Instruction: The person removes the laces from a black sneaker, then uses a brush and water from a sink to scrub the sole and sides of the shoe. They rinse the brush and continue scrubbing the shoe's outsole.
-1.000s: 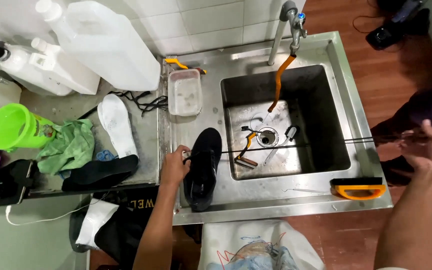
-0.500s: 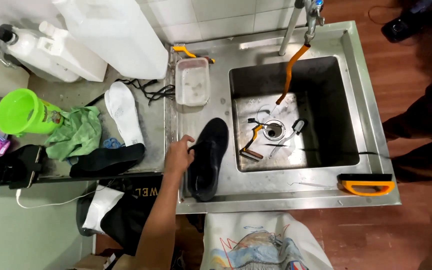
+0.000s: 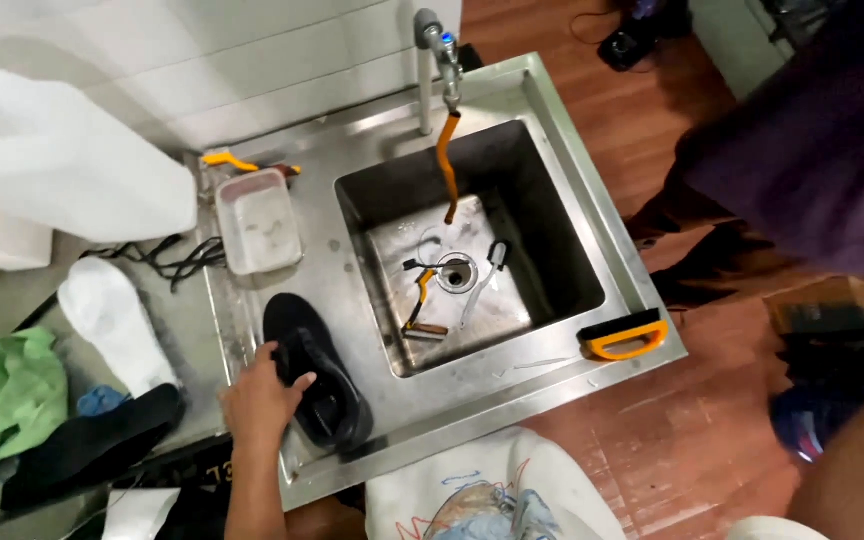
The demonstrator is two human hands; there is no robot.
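My left hand (image 3: 260, 397) grasps the black shoe (image 3: 314, 369), which lies on the steel sink surround (image 3: 372, 290), left of the basin (image 3: 462, 235) and near a clear plastic tub (image 3: 258, 220). My right forearm (image 3: 852, 470) is at right; its hand's grip cannot be told.

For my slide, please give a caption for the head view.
Left hand grips a black shoe beside a steel sink.
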